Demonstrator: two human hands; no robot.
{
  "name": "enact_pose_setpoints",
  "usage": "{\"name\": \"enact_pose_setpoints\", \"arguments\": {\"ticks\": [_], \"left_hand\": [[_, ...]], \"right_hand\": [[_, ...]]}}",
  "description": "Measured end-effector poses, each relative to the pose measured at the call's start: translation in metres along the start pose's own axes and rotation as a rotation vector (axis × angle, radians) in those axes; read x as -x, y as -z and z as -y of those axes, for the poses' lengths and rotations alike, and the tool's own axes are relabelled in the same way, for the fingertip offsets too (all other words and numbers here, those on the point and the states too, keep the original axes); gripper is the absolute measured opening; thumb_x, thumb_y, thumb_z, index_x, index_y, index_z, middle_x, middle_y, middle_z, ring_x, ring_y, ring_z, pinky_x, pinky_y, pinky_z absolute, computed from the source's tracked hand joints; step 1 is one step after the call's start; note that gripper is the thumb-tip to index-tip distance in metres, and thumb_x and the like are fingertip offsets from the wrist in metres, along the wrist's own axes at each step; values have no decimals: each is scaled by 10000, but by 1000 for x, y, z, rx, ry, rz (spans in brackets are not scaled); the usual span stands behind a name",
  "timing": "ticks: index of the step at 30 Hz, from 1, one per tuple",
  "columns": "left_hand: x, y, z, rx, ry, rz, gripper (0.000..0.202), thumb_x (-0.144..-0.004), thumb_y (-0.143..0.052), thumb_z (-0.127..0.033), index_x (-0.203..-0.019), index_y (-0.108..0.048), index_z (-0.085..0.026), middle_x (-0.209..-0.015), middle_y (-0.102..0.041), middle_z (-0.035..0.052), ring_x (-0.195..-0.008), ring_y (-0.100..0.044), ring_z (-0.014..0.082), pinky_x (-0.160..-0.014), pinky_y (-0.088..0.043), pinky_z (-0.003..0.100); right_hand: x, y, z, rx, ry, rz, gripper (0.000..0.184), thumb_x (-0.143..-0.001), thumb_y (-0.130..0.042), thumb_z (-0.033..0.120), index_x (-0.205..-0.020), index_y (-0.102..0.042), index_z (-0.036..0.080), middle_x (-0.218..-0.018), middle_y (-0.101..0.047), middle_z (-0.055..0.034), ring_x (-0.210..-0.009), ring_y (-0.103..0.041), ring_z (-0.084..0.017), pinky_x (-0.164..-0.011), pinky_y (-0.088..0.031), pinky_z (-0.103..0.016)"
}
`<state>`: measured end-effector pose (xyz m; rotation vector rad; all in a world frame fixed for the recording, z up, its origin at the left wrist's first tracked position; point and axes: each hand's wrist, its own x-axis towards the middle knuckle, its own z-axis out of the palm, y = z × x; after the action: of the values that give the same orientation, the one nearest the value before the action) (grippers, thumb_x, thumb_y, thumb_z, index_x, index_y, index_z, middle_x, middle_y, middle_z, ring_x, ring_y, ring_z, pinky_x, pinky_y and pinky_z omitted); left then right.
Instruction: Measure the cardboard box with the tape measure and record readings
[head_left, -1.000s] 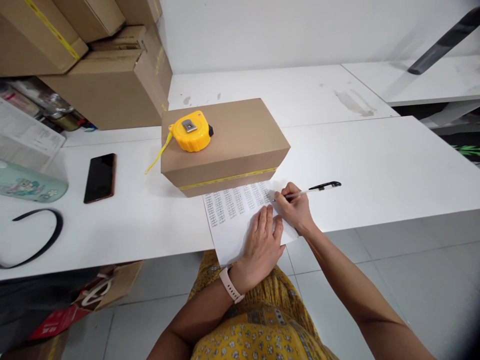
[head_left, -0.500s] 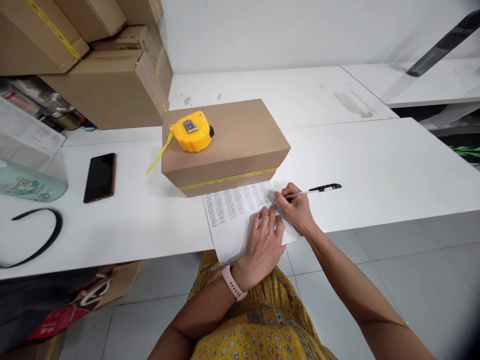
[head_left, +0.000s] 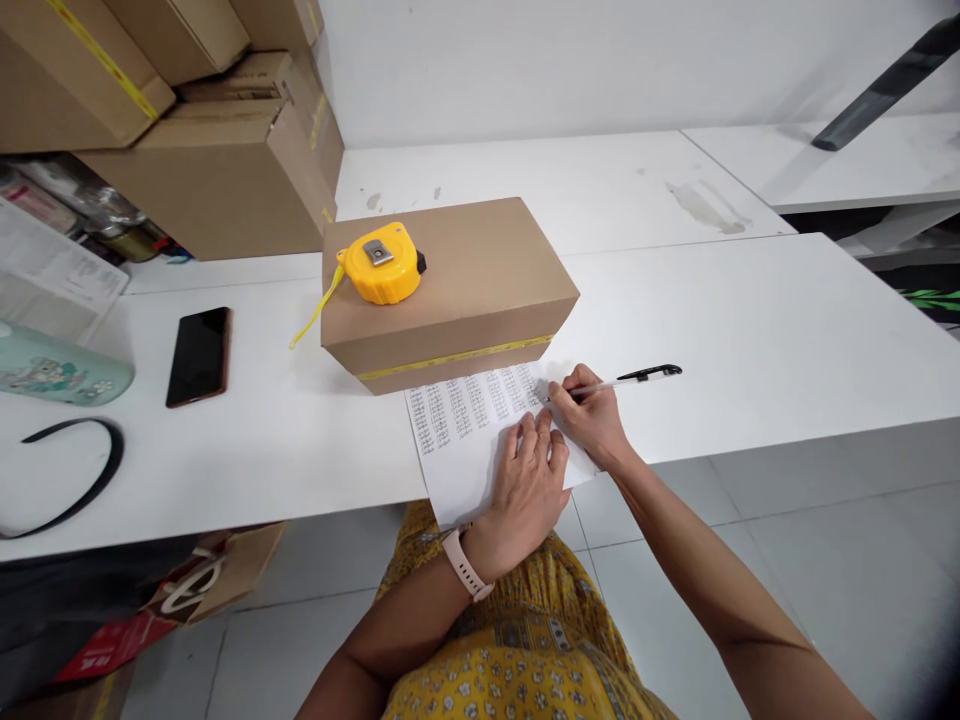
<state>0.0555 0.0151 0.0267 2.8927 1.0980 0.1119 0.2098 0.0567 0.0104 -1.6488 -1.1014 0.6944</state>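
Note:
A sheet of paper (head_left: 459, 482) with several columns of small handwriting lies at the front edge of the white table, its lower part jutting past the edge. My left hand (head_left: 527, 478) rests flat on the sheet, fingers stretched out. In my right hand (head_left: 591, 418) a pen (head_left: 626, 381) is pinched, its tip down on the right side of the written columns. Just beyond the paper stands a closed cardboard box (head_left: 472, 270), which seems to cover the sheet's top edge. On the box sits a yellow tape measure (head_left: 384, 265) with a yellow wrist strap.
On the left of the white table (head_left: 712, 330) are a phone (head_left: 199, 357), a mint-green bottle (head_left: 64, 368) and a black band (head_left: 105, 475). Stacked cardboard boxes (head_left: 217, 180) fill the back left. A dark bar (head_left: 885, 85) leans at the far right.
Hardly anything differs. Both hands, the pen and the paper stay in place; the whole view has shifted very slightly.

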Motion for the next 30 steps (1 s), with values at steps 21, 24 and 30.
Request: {"name": "enact_pose_setpoints", "arguments": {"ticks": [21, 24, 30], "left_hand": [[4, -7, 1, 73, -7, -20, 681, -960, -666, -441, -1471, -493, -26, -1655, -365, 256, -1535, -368, 398, -1231, -380, 511], [14, 3, 6, 197, -13, 10, 693, -951, -657, -468, -1498, -474, -85, -1664, -356, 240, -1566, -321, 368, -1253, -380, 517], [35, 81, 71, 325, 99, -565, 523, -969, -638, -402, -1445, -463, -274, -1581, -494, 132, -1511, -422, 313, -1245, -392, 532]], "right_hand": [[-12, 20, -8, 74, 111, -199, 229, -898, -651, 423, -828, -518, 250, -774, -567, 9, -684, -510, -163, -638, -417, -312], [-35, 47, -23, 369, 255, -158, 107, -924, -586, 353, -948, -588, 249, -934, -635, -58, -829, -576, -219, -742, -455, -364], [-63, 78, -52, 733, 402, -81, 419, -914, -391, 147, -1225, -667, 206, -1022, -648, -136, -988, -588, -296, -846, -478, -420]]}}
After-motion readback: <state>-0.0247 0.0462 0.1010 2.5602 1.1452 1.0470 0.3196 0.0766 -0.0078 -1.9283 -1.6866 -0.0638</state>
